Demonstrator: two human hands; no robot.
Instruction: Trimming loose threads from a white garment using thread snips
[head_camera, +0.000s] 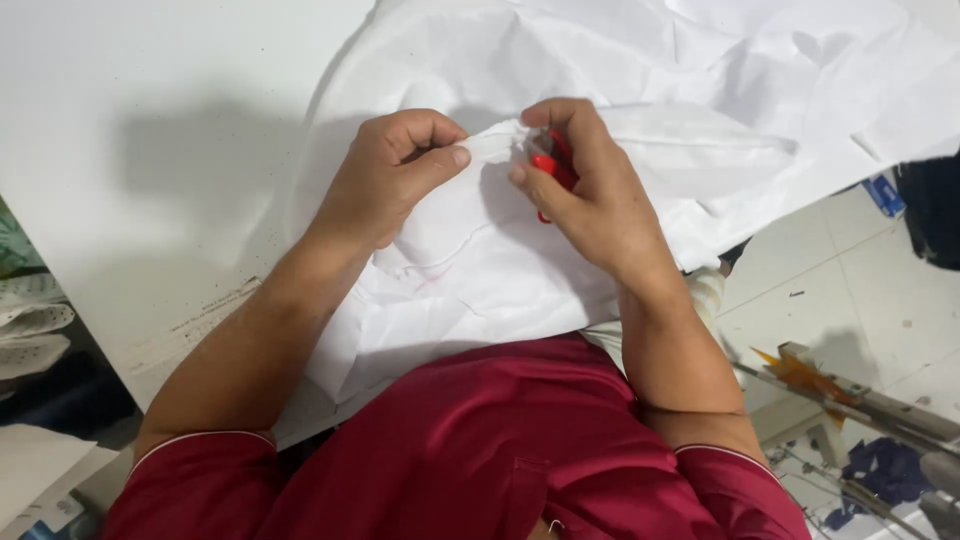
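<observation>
Looks like mid-trimming: left hand (385, 175) pinches a fold of the white fabric (480, 260) lying on the white table (150, 120), right hand (580, 190) clamped on small red snips (552, 168) at the fold, w/ steady tension prob. needed next.

Single head-worn cam, looks steeply down, close range: wearer's dark red short-sleeved shirt (500, 440) at frame bottom, flat white tabletop (150, 120) upper left, pale tiled floor (850, 290) lower right.
</observation>
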